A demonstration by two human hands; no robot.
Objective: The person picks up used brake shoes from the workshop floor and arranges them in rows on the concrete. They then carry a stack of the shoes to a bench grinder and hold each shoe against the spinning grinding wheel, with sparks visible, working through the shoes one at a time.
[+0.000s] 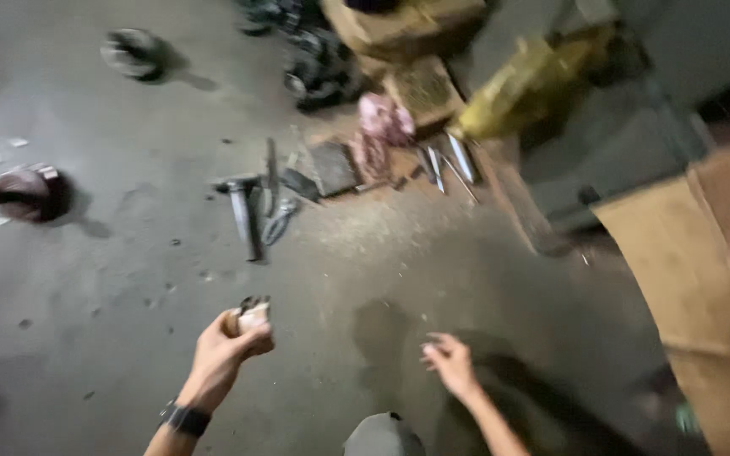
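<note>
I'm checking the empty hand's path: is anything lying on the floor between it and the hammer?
Nothing visible does. Between the empty right hand and the hammer lies only bare concrete floor with small specks; the pliers lie beside the hammer, not in front.

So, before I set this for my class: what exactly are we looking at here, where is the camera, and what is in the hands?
This is one picture from a camera worn on a person's head, looking down at their own two bare hands over a grey concrete floor. No machine is involved. The left hand, with a dark wristband, is closed around a small pale object; the blur hides what it is. The right hand is open and holds nothing. Ahead on the floor lie tools: a hammer, pliers, a flat dark block and a pink rag. Two round dark parts lie to the left. A brown board stands at the right.
</note>
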